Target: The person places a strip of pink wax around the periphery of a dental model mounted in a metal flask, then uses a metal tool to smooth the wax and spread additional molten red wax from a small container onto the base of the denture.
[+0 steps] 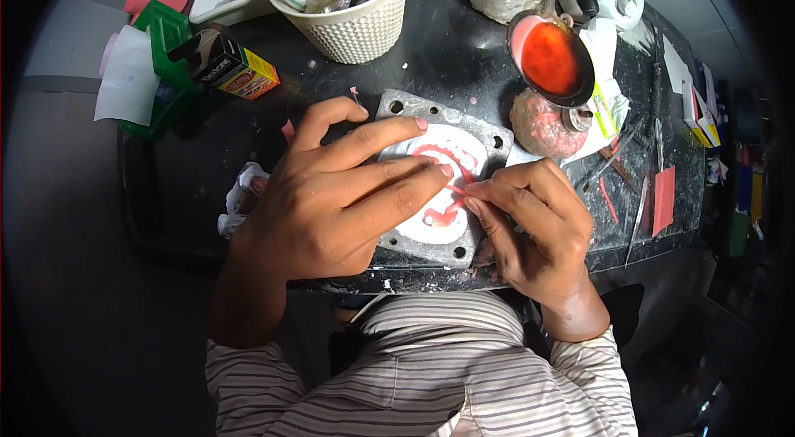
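A grey metal dental flask half (399, 104) with corner holes lies near the table's front edge. White plaster (411, 226) fills it, with a curved band of pink wax (443, 218) on top. My left hand (339, 180) reaches over its left side, fingers spread, fingertips resting at the plaster and wax. My right hand (530, 226) pinches a thin pink wax strip (456, 189) between thumb and forefinger at the flask's right side. Part of the plaster is hidden under my left fingers.
Behind the flask stand a white woven basket (356, 31) of tools and a round burner (551, 122), beside a pan of red melted wax (550, 60). A black-yellow box (236, 69) and green container (161, 31) stand left. A pink wax sheet (663, 201) and thin metal tool (638, 220) lie right.
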The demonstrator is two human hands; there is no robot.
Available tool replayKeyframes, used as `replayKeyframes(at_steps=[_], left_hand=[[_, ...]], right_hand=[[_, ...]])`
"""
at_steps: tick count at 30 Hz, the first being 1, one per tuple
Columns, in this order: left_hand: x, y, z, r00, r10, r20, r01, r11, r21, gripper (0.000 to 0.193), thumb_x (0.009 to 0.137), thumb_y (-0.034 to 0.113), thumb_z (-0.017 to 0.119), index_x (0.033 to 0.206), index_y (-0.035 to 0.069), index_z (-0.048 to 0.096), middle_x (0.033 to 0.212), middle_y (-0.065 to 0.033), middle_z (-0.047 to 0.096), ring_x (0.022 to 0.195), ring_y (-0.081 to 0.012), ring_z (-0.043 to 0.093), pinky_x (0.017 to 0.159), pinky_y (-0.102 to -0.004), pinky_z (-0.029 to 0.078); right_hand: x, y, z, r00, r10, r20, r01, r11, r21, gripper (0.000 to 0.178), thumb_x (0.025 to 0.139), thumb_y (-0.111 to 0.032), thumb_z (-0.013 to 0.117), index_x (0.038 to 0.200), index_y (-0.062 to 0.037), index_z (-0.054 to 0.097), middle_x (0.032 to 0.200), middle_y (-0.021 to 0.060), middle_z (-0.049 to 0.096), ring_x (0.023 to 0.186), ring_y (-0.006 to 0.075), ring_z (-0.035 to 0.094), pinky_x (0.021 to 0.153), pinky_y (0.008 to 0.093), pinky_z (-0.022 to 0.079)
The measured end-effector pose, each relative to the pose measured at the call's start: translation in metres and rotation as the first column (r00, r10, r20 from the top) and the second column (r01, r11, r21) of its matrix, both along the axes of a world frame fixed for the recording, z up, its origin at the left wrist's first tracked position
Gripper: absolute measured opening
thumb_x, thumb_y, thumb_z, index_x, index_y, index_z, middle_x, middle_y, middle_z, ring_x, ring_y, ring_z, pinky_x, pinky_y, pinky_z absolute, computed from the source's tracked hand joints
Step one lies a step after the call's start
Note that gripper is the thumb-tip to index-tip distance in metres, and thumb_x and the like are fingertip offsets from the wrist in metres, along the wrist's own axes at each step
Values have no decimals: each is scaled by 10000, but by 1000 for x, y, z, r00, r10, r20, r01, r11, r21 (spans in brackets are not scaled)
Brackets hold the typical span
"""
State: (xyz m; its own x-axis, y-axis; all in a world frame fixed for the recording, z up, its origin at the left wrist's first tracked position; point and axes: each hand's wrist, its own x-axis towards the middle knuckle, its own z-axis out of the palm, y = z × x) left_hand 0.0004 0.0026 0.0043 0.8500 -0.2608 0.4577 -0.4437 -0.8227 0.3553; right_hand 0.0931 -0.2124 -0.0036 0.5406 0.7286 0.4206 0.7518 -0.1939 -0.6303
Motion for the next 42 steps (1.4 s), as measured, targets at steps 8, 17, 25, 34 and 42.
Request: replayKeyframes(at_steps=[8,17,25,34,42], left_hand=[[-4,-1,-1,999,-30,-37,31,999,18,231,782,53,606,968,32,742,958,-64,730,1055,-277,661,894,-473,418],[-3,-14,-10,999,-7,-35,7,1000,-7,272,778,60,650,1031,68,750,891,-42,682,1021,-239,647,891,-455,422],[-4,-15,-6,996,7,-90,-4,999,34,297,784,77,654,1062,109,753,869,-22,650,1043,-217,628,918,-451,406],[-5,-17,-7,996,7,-88,1,996,91,287,791,186,679,1063,184,769,911,-37,666,1030,-224,620,921,-451,412],[-6,-15,-9,995,-12,-104,19,998,65,265,773,103,664,1011,157,767,958,-57,668,1079,-247,609,933,-474,409]], right_hand=[[1,-3,5,1000,-1,-9,0,999,-33,218,695,4,804,897,-14,725,800,85,615,700,221,584,598,314,472],[8,-13,5,999,38,-18,-40,993,-113,291,640,22,760,925,-30,735,814,62,602,731,227,579,628,331,481],[8,-13,2,999,32,7,-31,994,-102,259,651,17,769,903,-30,732,818,61,612,719,225,581,613,328,486],[8,-11,5,998,39,44,-34,994,-104,242,675,0,788,897,-13,693,843,82,619,720,237,597,601,334,497],[5,-2,11,982,100,159,-55,962,-266,267,696,50,717,933,-5,605,874,107,580,747,277,574,574,355,475]])
